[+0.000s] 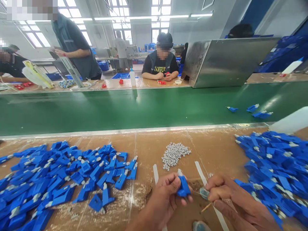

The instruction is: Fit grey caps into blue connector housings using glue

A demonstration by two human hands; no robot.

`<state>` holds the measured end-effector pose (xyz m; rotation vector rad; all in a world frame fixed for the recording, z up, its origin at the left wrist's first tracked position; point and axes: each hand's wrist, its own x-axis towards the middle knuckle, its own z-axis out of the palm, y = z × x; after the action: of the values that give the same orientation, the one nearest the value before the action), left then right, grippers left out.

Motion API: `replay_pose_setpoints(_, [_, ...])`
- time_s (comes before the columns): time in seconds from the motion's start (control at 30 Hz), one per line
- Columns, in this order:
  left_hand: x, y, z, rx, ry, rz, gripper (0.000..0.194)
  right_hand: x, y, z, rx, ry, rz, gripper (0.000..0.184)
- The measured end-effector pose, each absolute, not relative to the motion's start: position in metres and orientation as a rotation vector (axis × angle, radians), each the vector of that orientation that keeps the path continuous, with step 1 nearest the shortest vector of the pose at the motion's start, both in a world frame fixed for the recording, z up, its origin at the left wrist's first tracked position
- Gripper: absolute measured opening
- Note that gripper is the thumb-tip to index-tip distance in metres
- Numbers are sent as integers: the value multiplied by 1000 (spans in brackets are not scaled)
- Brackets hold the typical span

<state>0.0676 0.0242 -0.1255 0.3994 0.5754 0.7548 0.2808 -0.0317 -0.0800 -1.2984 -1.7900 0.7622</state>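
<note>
My left hand (166, 195) is closed around a small blue plastic part (183, 186) with a white tip pointing up, pinched between thumb and fingers over the near middle of the table. To its right, my right hand (233, 197) pinches a thin wooden stick (206, 208), whose end points down and left. A small pale-teal round thing (204, 193) shows at my right fingertips; whether they touch it I cannot tell. Beyond my hands lies a heap of small grey-white pieces (175, 154) on the brown cardboard table cover (149, 141).
Piles of blue parts lie left (48, 173) and right (274, 173). White strips (201, 173) run along the cardboard. A green conveyor belt (115, 109) crosses beyond, carrying several blue parts (262, 114). Opposite, a seated person (160, 61) handles red parts near a white bottle (132, 77) and metal box (223, 62).
</note>
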Motion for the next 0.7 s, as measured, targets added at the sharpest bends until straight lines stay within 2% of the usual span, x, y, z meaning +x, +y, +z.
replay_pose_setpoints(0.1, [66, 24, -117, 376, 596, 758, 43, 290, -52, -81, -1281, -2053, 877, 23])
replay_pose_setpoints(0.13, [66, 24, -114, 361, 594, 757, 44, 292, -56, -82, -1299, -2078, 845, 19])
replay_pose_setpoints(0.2, [63, 25, -109, 321, 584, 780, 44, 294, -55, -85, -1383, -2023, 707, 23])
replay_pose_setpoints(0.33, [46, 38, -98, 242, 591, 967, 42, 294, -14, -91, -1524, -1951, 570, 21])
replay_pose_setpoints(0.47, [28, 57, -99, 184, 614, 1136, 42, 283, 44, -104, -1388, -2143, 557, 19])
replay_pose_setpoints(0.63, [27, 60, -108, 175, 621, 1155, 29, 265, 73, -122, -1268, -2260, 568, 21])
replay_pose_setpoints(0.7, [30, 58, -108, 179, 612, 1131, 30, 262, 74, -125, -1264, -2273, 574, 18])
